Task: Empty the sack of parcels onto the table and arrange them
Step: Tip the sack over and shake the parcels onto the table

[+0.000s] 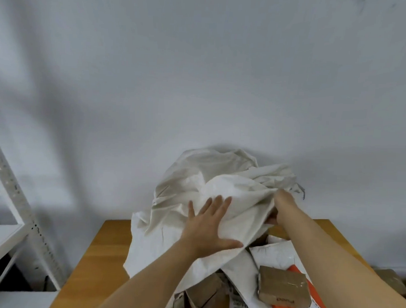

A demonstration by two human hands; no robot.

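Two bare hands work on one white sack (210,177), which is heaped on a wooden table (97,260) against a pale wall (200,73). At the sack's near side several parcels lie spilled on the table: one brown taped box (282,285), one orange mailer (307,305) under it, at least two white mailers (274,255), and some brown cardboard parcels (204,294) at the bottom edge (blurred, so an exact count is not possible). The left hand (206,227) lies flat on the sack's near face, fingers straight and spread wide, thumb out to the right, with the cloth directly beneath palm and fingertips. The right hand (276,214) reaches into a fold on the sack's right side; cloth hides most of it, and whether its fingers are gripping the fabric cannot be told. One white metal shelf (14,204) stands at the left, beside the table.
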